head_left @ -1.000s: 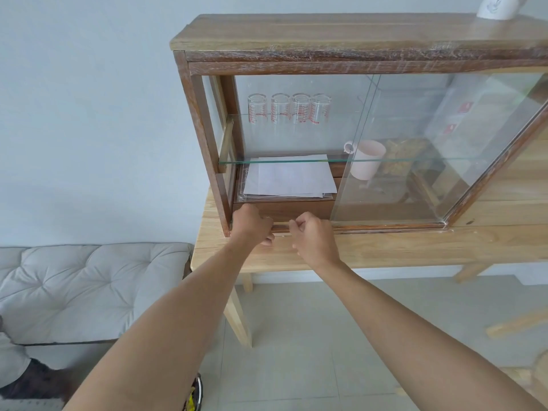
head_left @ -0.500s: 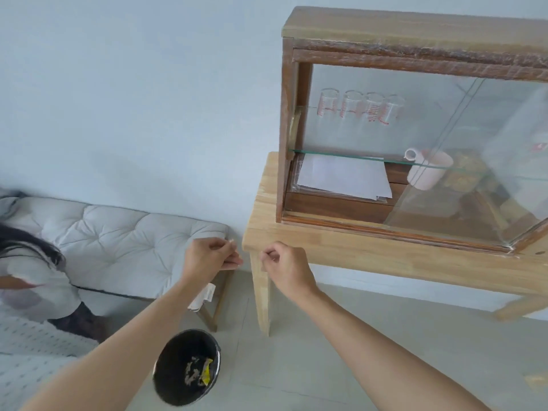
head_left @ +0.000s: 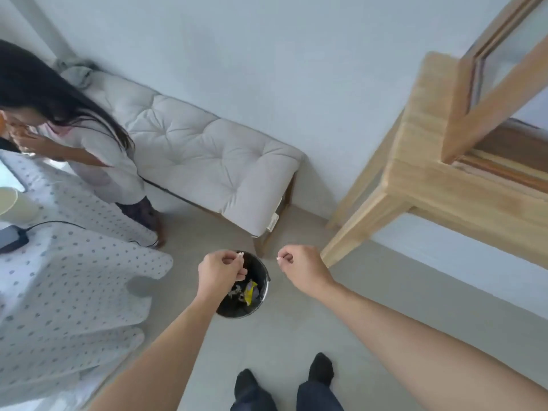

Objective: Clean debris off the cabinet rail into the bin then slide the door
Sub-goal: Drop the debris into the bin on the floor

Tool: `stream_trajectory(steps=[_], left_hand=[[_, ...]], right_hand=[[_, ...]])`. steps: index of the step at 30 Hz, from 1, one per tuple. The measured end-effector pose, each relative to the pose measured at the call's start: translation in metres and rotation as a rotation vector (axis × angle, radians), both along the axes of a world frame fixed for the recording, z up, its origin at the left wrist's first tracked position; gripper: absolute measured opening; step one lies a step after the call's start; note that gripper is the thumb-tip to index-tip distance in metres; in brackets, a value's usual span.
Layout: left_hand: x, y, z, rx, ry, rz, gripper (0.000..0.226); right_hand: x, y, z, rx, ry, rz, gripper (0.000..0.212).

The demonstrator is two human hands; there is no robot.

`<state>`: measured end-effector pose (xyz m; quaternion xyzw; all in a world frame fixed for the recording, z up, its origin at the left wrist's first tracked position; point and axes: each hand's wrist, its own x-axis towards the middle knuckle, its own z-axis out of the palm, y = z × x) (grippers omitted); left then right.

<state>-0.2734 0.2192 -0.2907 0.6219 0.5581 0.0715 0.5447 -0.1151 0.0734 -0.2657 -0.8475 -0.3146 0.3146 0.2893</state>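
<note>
A round black bin (head_left: 257, 304) stands on the floor below my hands, with yellow and grey scraps inside. My left hand (head_left: 220, 270) hovers over the bin's left half, fingertips pinched on a small white bit of debris (head_left: 240, 255). My right hand (head_left: 303, 268) is just right of the bin, pinching another small white bit of debris (head_left: 278, 258). At the top right only a corner of the wooden cabinet (head_left: 489, 105) with its glass door (head_left: 510, 46) shows; its rail is mostly out of view.
The cabinet rests on a light wooden table (head_left: 427, 173), whose leg (head_left: 360, 225) stands right of my right hand. A padded white bench (head_left: 207, 161) lines the wall. A person (head_left: 77, 134) crouches at the left beside a dotted cloth (head_left: 65, 292). My feet (head_left: 284, 381) are below.
My view has swung down and left from the cabinet to the floor. Both hands left the rail and came down over the bin, each still pinched shut.
</note>
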Motion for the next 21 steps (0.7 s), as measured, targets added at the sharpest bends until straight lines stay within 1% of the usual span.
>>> stream_trajectory(steps=[5,9,10,11,12,14,15,18,21], left_hand=[[-0.044,0.003,-0.116,-0.023,0.125,0.046,0.012],[-0.07,0.011,-0.199,-0.008,0.218,0.046,0.007],[-0.074,0.014,-0.216,0.0,0.232,0.022,0.009],[-0.079,0.016,-0.231,-0.006,0.244,-0.011,0.016],[-0.083,0.018,-0.243,-0.025,0.254,-0.046,0.028],[-0.09,0.019,-0.256,-0.074,0.286,-0.121,0.054],[-0.092,0.018,-0.259,-0.082,0.311,-0.144,0.061],[-0.1,0.01,-0.251,-0.083,0.339,-0.171,0.066],[-0.101,0.006,-0.223,-0.061,0.333,-0.211,0.067]], right_hand=[[-0.039,0.015,-0.117,-0.156,0.083,0.072,0.014],[-0.064,0.034,-0.197,-0.17,0.129,0.086,0.011],[-0.069,0.04,-0.213,-0.164,0.148,0.082,0.012],[-0.073,0.045,-0.227,-0.165,0.175,0.061,0.016],[-0.077,0.048,-0.239,-0.177,0.196,0.031,0.023],[-0.084,0.048,-0.255,-0.221,0.195,-0.001,0.04],[-0.087,0.045,-0.258,-0.25,0.18,-0.002,0.046],[-0.095,0.031,-0.253,-0.294,0.149,0.021,0.052],[-0.092,0.02,-0.227,-0.295,0.125,0.047,0.053]])
